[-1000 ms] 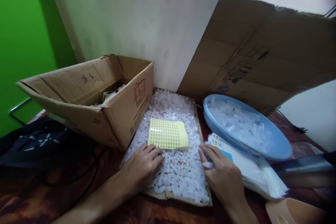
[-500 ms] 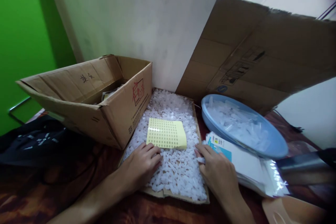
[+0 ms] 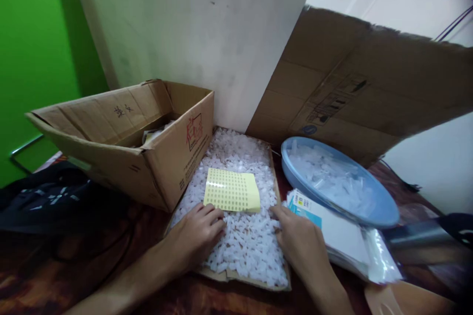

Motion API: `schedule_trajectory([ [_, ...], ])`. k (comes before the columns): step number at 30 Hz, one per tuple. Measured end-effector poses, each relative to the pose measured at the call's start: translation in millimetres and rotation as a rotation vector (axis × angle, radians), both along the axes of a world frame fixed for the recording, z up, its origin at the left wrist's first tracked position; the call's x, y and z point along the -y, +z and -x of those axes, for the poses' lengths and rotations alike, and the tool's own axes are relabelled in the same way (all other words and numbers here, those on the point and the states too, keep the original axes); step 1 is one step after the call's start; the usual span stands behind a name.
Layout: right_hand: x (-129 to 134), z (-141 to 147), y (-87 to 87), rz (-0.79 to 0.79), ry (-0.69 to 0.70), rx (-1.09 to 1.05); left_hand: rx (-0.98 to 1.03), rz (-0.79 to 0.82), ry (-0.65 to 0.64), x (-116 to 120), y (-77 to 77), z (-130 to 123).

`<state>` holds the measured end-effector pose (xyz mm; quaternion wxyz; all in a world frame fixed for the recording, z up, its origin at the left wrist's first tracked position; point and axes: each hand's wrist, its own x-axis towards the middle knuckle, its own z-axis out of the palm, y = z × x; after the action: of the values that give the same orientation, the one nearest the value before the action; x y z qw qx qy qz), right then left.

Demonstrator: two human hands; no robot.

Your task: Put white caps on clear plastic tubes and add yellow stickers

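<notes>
Small white pieces [image 3: 244, 243], apparently plastic, thickly cover a shallow cardboard tray [image 3: 254, 285]. Across their middle lies a pale yellow sheet of small round stickers [image 3: 232, 189], its right end bare. My left hand [image 3: 202, 230] rests on the pieces by the sheet's lower left corner, fingers bent and together; whatever is under them is hidden. At the tray's right edge, my right hand [image 3: 300, 238] is closed, thumb and forefinger drawn together, with a bit of white showing between them.
An open cardboard box [image 3: 173, 162] stands left of the tray. On the right are a tilted blue basin [image 3: 301, 177] of clear plastic bits and a pack of white sheets in clear plastic [image 3: 343, 236]. Large flattened cardboard [image 3: 332, 74] leans behind. A dark bag [image 3: 55, 202] lies left.
The view has shifted slightly. Both hands stay in nearly the same places, and the sticker sheet has not visibly moved on the pieces. Less white shows at my right fingers.
</notes>
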<state>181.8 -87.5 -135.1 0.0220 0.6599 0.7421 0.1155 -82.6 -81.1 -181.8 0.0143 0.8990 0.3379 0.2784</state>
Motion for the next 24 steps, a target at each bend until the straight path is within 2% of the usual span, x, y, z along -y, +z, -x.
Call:
schedule_trajectory([
  [5,-0.1,-8.6,-19.5,-0.134,0.053,-0.028,0.075,-0.056,0.025,0.2,-9.0,-4.0],
  [9,-1.8,-17.6,-32.5,-0.32,0.166,-0.176,0.129,-0.093,0.005,-1.9,-15.3,-4.2],
  [14,4.6,-15.1,-34.7,-0.509,0.308,-0.368,0.168,-0.072,-0.073,-1.0,-1.0,0.7],
  [18,9.0,-2.0,-42.5,-0.45,0.478,-0.527,0.187,-0.124,-0.1,-0.3,12.1,2.2],
  [21,10.2,9.1,-49.8,-0.424,0.598,-0.665,0.184,-0.141,-0.082,-0.4,14.8,2.6],
  [24,15.0,19.5,-51.5,-0.382,0.58,-0.808,0.229,-0.142,-0.047,-0.4,13.3,2.4],
])
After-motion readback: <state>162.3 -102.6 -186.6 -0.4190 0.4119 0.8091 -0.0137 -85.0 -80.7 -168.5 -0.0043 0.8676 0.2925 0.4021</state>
